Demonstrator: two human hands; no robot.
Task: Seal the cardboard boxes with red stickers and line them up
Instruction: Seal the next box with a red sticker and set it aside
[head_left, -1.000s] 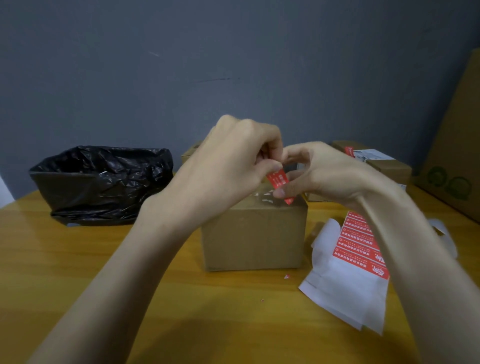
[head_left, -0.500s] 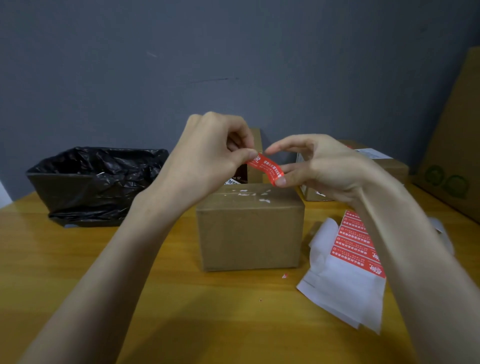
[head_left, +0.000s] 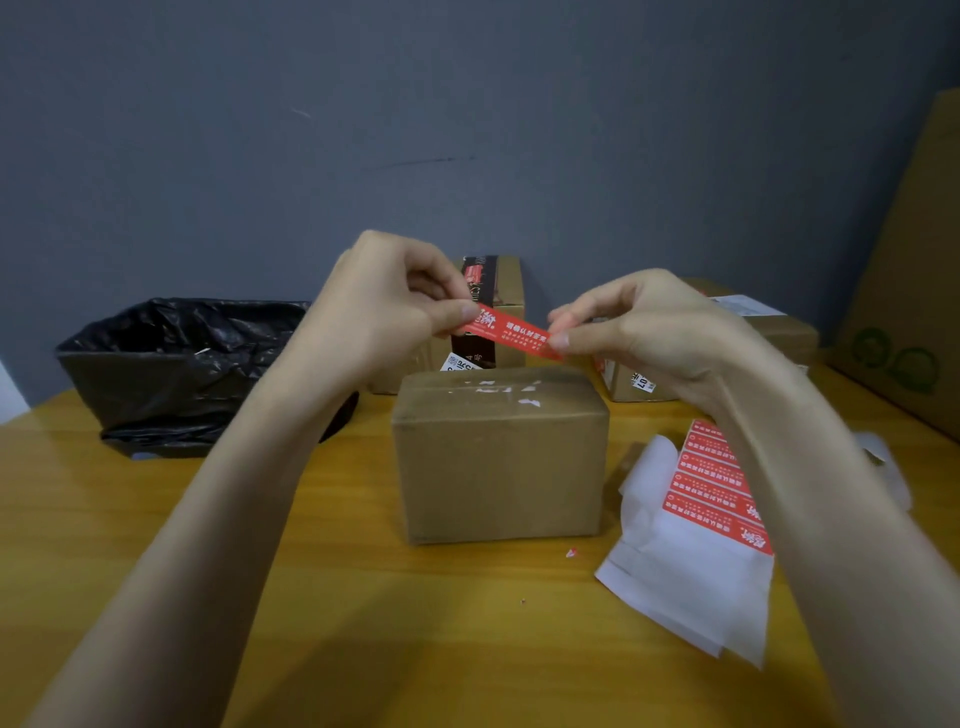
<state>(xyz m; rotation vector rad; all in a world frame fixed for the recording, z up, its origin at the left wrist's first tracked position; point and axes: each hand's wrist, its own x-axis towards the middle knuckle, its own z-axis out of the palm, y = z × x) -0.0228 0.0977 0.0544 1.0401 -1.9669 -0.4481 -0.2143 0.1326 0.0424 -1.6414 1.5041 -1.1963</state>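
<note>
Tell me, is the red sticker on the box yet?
Off: left hand and right hand pinch the red sticker above the cardboard box.

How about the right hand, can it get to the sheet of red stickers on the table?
Probably yes. The sheet lies uncovered on the table, right under that arm. But the right hand is pinching one end of a red sticker, so it would have to let go first.

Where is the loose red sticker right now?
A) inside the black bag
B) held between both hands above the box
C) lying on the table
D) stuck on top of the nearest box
B: the left hand and the right hand each pinch one end of the red sticker, in the air above the cardboard box.
</note>
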